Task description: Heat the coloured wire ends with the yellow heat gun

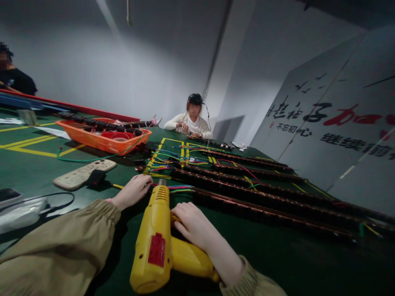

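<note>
Pale grey walls point(138, 61) rise behind a dark green worktop point(271, 267), where a yellow heat gun point(154, 242) points away from the wearer. Its metal nozzle point(162, 182) sits right beside the coloured wires point(182, 188) at the near end of a long copper-edged strip point(262, 211). The left hand point(132, 192) has its fingers bent together at those wires, left of the nozzle; I cannot tell whether they pinch one. The right hand point(193, 224) curls against the gun's barrel, its grip hidden. To work well here, I would keep fingertips out of the nozzle's line, hold the wires steady and spread, and give any heat evenly, lest insulation scorch.
</note>
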A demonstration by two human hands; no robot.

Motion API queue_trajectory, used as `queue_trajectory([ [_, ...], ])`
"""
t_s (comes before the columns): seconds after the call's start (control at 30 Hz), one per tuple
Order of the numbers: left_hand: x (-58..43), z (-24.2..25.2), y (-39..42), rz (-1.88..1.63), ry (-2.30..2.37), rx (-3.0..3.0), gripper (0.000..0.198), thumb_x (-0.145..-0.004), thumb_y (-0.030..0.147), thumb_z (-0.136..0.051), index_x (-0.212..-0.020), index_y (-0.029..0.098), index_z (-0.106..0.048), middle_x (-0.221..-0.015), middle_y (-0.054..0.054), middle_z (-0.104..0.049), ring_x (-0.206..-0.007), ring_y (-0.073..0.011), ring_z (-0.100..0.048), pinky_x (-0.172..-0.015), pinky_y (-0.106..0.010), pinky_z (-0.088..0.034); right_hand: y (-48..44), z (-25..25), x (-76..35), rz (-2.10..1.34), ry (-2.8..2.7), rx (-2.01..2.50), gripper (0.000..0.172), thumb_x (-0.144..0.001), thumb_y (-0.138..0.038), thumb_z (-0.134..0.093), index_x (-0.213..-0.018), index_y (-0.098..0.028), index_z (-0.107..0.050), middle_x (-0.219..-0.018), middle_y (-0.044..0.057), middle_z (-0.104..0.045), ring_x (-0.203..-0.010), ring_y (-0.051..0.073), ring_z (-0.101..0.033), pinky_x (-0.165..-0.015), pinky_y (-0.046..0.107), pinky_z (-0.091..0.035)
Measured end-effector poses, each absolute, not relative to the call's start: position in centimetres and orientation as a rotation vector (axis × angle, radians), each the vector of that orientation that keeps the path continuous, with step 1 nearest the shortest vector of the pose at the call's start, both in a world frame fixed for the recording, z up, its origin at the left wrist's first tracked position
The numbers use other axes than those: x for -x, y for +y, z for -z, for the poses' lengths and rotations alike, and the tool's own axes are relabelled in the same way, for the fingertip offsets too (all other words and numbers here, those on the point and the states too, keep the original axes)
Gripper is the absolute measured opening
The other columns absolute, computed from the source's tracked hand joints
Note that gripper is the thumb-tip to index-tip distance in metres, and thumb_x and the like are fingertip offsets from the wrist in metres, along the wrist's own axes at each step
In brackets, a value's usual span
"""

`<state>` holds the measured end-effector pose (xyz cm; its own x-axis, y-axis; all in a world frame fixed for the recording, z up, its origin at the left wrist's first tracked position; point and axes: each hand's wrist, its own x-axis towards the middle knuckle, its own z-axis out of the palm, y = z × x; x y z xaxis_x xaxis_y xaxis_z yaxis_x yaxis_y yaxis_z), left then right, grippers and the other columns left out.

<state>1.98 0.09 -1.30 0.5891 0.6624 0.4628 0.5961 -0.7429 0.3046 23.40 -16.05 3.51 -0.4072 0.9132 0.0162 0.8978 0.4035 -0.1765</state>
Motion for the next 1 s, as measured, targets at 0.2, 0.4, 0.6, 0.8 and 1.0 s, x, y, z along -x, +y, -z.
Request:
queue_trajectory([
  [0.2,-1.9,1.6,0.5,-0.832,1.082,-2.706,0.025,-0.090,0.029,-0.031,-0.087,0.016,-0.052,-0.088,-0.004,-0.057,-0.086,-0.0176,-0.048,-0.084,-0.032,-0.035,-16.0,-3.7,-23.0,-0.152,-2.565,1.637,0.025,-0.084,-0.034,-0.032,-0.097,-0.020,-0.047,-0.102,0.000,-0.051,-0.093,0.004,-0.038,-0.087,0.023,-0.027],
  [0.4,-1.7,1.7,0.6,-0.818,1.105,-2.700,0.026,-0.091,0.031,-0.031,-0.088,0.017,-0.052,-0.088,-0.004,-0.057,-0.086,-0.0172,-0.048,-0.084,-0.032,-0.034,-15.9,-3.7,-22.9,-0.138,-2.579,1.623,0.029,-0.084,-0.036,-0.031,-0.097,-0.018,-0.049,-0.101,0.001,-0.051,-0.090,0.003,-0.039,-0.084,0.022,-0.029],
  [0.6,-1.7,1.5,0.4,-0.811,1.106,-2.723,0.025,-0.091,0.031,-0.031,-0.087,0.017,-0.052,-0.086,-0.004,-0.057,-0.084,-0.0173,-0.047,-0.085,-0.032,-0.034,-16.0,-3.9,-23.3,-0.173,-2.596,1.616,0.029,-0.084,-0.036,-0.030,-0.100,-0.019,-0.048,-0.106,0.001,-0.051,-0.093,0.004,-0.041,-0.084,0.023,-0.029],
  [0.8,-1.8,1.1,0.1,-0.851,1.119,-2.729,0.027,-0.092,0.036,-0.032,-0.086,0.017,-0.051,-0.085,-0.003,-0.057,-0.084,-0.0167,-0.047,-0.083,-0.031,-0.034,-16.9,-3.7,-25.2,-0.271,-2.587,1.658,0.031,-0.084,-0.038,-0.031,-0.100,-0.020,-0.051,-0.103,0.000,-0.052,-0.090,0.001,-0.042,-0.082,0.019,-0.031],
  [1.0,-1.6,1.0,0.0,-0.876,1.112,-2.733,0.026,-0.092,0.036,-0.032,-0.087,0.017,-0.051,-0.087,-0.002,-0.057,-0.084,-0.0162,-0.047,-0.085,-0.031,-0.034,-18.1,-3.9,-27.6,-0.356,-2.458,1.790,0.032,-0.084,-0.038,-0.029,-0.098,-0.021,-0.053,-0.099,-0.001,-0.053,-0.087,0.000,-0.041,-0.082,0.018,-0.032],
])
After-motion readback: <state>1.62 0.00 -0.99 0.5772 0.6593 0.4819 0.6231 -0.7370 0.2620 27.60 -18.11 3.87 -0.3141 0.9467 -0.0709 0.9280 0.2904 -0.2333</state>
